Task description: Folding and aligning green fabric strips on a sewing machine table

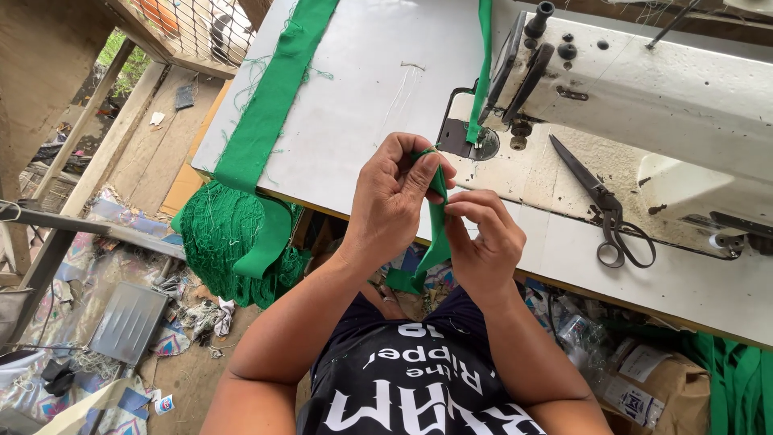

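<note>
Head view, green fabric strip (438,234) pinched between left hand (394,197) and right hand (481,242), held above worktop (354,105) edge, sewing machine (644,97) and scissors (605,211) just beyond.

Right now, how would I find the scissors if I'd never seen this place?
Look at the big white sewing machine on the pale table. On its flat bed, just right of the needle, lie the scissors, blades pointing up-left, handles toward the table's near edge. They are the only dark metal tool there; everything nearby is green fabric strip or white.
</note>
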